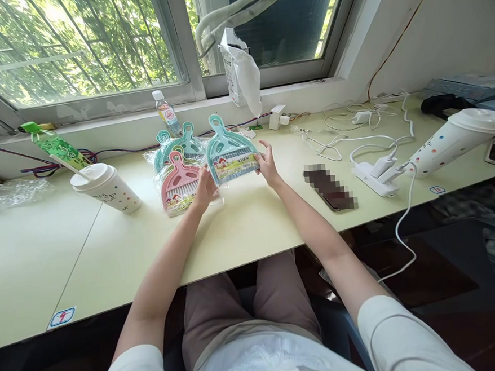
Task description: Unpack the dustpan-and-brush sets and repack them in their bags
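Between my hands, raised over the table, is a teal mini dustpan and brush set (231,151) with a printed label across its bristles. My left hand (206,189) grips its lower left edge, fingers partly hidden. On its right edge, my right hand (267,165) pinches the label side with thumb and fingers. Just left of it lies a pink dustpan and brush set (178,184) in clear plastic wrap. Behind the pink one, more teal sets (188,140) rest in their wrapping.
A white lidded cup with a straw (106,187) and a green bottle (58,145) stand left. To the right are a phone (330,188), a power strip (378,177) with white cables and another cup (456,137). A bottle (167,113) and tissue pack (239,67) are by the window.
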Demonstrator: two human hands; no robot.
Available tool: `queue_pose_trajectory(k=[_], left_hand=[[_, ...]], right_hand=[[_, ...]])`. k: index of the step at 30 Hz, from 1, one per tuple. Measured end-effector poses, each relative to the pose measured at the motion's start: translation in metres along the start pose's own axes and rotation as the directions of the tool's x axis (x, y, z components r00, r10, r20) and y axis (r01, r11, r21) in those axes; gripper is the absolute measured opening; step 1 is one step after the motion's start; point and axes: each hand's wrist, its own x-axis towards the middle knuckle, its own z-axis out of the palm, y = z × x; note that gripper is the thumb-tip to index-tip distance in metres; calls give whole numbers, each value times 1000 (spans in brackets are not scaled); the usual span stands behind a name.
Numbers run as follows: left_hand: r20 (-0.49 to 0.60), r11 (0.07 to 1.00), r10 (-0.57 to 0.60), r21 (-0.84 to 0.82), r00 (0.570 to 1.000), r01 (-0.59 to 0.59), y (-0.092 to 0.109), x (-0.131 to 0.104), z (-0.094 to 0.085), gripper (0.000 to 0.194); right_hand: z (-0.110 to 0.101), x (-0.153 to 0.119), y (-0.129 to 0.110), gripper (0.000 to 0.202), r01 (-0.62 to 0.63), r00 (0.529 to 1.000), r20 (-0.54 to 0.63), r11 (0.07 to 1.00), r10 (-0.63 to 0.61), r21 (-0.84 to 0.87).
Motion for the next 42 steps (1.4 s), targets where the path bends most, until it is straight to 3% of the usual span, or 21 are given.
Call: queue_pose_trajectory(k=[6,9,11,14,17,19,22,25,27,32,38,42], left_hand=[[-187,994,-101,27,977,108,2,-3,-7,61],[-227,988,-155,-8,961,157,0,-3,-9,58],[-264,989,-145,-32,954,141,-3,-2,-10,55],[-301,994,-109,-54,947,97,-6,1,-14,58],[-297,997,-69,-55,952,55,-9,4,-19,61],[-292,998,-46,-62,955,30,-9,6,-22,60],[-278,996,-34,-91,960,9,-8,6,-24,57],[-272,989,-68,-143,960,30,-8,6,-25,51],[-282,985,-96,-166,955,51,-7,6,-25,45],[-233,982,-150,-148,961,118,-4,3,-21,38],[-74,964,-264,2,962,264,-2,-2,-20,63],[-80,961,-269,45,960,273,-6,-2,-24,69]], right_hand=[[9,-7,-1,57,103,992,101,961,-80,-256],[11,-14,-10,56,224,973,53,851,-226,-476],[14,-22,-20,49,352,921,77,735,-381,-579],[24,-35,-34,29,535,835,275,588,-476,-607],[37,-43,-35,26,604,794,504,535,-340,-591],[43,-44,-29,40,553,816,531,574,-229,-603],[42,-40,-16,52,387,888,435,752,-149,-533],[38,-34,-6,54,157,960,270,937,-71,-312],[38,-30,-1,54,22,981,191,990,5,-142],[43,-24,12,61,-102,987,140,981,79,164],[37,-21,13,50,-178,978,153,956,144,233],[37,-22,6,47,-218,970,166,937,177,273]])
